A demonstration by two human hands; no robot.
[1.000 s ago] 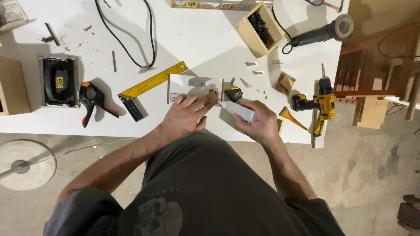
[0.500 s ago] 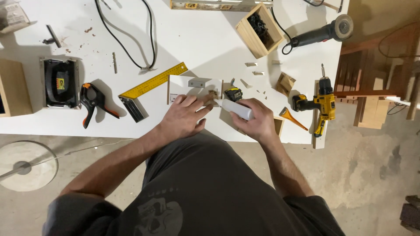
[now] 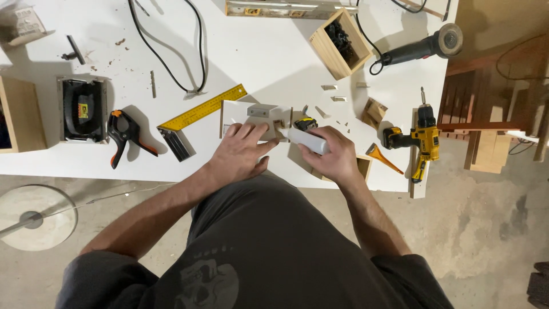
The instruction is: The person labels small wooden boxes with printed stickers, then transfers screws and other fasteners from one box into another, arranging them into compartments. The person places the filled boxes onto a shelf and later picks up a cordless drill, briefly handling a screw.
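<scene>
pressing flat, fingers spread, the left hand [image 3: 243,153] is laid on a white board [image 3: 237,114] at the near edge of the white table [image 3: 269,63]. at 3 o'clock of it, the right hand [image 3: 334,157] is closed around a white tube [image 3: 307,141], nozzle aimed at 10 o'clock toward a small wooden block [image 3: 279,123]. a yellow square [image 3: 200,111] is seen at 10 o'clock, a yellow drill [image 3: 420,137] at 3 o'clock, a wooden box [image 3: 340,43] at 1 o'clock.

Smooth white plastic bottle [image 3: 309,141], bare pale wood box [image 3: 337,37], matt white tabletop [image 3: 257,63].
</scene>
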